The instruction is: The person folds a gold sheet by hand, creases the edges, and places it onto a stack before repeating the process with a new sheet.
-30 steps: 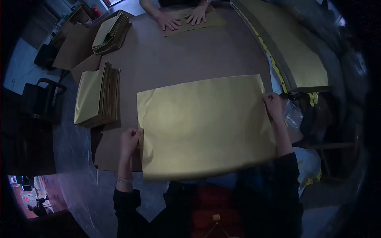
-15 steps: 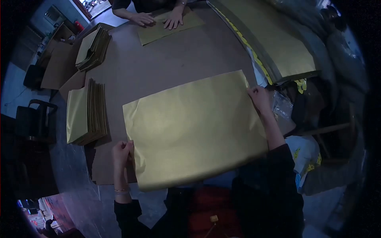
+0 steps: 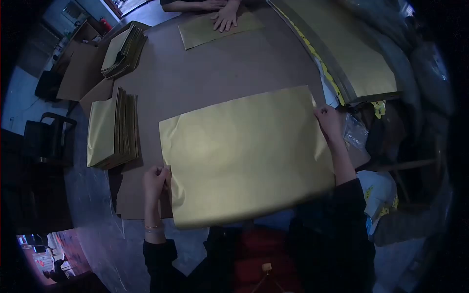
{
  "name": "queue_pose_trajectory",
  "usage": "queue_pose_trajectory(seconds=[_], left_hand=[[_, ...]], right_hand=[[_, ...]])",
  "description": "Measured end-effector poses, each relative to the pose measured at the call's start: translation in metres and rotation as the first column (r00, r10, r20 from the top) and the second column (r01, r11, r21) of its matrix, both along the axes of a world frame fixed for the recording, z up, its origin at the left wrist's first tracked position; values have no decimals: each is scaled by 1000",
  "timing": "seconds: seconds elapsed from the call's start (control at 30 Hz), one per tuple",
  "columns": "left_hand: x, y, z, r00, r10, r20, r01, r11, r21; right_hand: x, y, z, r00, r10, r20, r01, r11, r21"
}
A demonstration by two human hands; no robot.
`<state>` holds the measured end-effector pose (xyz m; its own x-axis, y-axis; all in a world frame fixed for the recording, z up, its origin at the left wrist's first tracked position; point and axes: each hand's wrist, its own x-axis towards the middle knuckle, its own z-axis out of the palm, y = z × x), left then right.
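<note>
Left hand (image 3: 155, 179) is closed on the left edge of the gold sheet (image 3: 246, 154), fingers curled over the near-left corner area. Right hand (image 3: 328, 123) pinches the sheet's right edge near the far-right corner. Sheet lies flat and unfolded on the brown table (image 3: 220, 68), near edge hanging a bit past the table edge toward the person's lap. Long axis runs left-right across the person, skewed slightly: right end sits farther away than the left. A few light wrinkles near the left side, no crease lines visible. Progress, as a judgement: this sheet is spread and squared up but no fold has been made in it; everything on it looks still to do. Stack of folded gold pieces (image 3: 113, 129) sits just left of the sheet, a second stack (image 3: 123, 51) farther back-left, so a fair number look finished. Big pile of flat gold sheets (image 3: 351, 53) at far right, apart from the sheet. Across the table another person's hands (image 3: 224, 17) press on a narrower gold piece (image 3: 217, 28).
</note>
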<state>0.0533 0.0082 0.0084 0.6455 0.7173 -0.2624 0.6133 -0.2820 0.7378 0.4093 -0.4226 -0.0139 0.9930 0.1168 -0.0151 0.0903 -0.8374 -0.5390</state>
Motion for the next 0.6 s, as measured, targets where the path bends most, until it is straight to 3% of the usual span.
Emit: queue_pose_trajectory(seconds=[0.07, 0.3, 0.4, 0.6], left_hand=[[-3, 9, -9, 995, -24, -95, 29, 998, 54], [5, -7, 13, 1000, -8, -8, 8, 1000, -6], [9, -13, 23, 992, 16, -123, -14, 1000, 23], [1, -4, 8, 999, -31, 28, 34, 995, -95]], right_hand=[[-3, 1, 1, 996, -62, -63, 66, 995, 78], [-13, 6, 16, 997, -58, 48, 57, 998, 25], [-7, 4, 11, 999, -26, 44, 25, 1000, 17], [-6, 3, 12, 998, -37, -52, 40, 997, 63]])
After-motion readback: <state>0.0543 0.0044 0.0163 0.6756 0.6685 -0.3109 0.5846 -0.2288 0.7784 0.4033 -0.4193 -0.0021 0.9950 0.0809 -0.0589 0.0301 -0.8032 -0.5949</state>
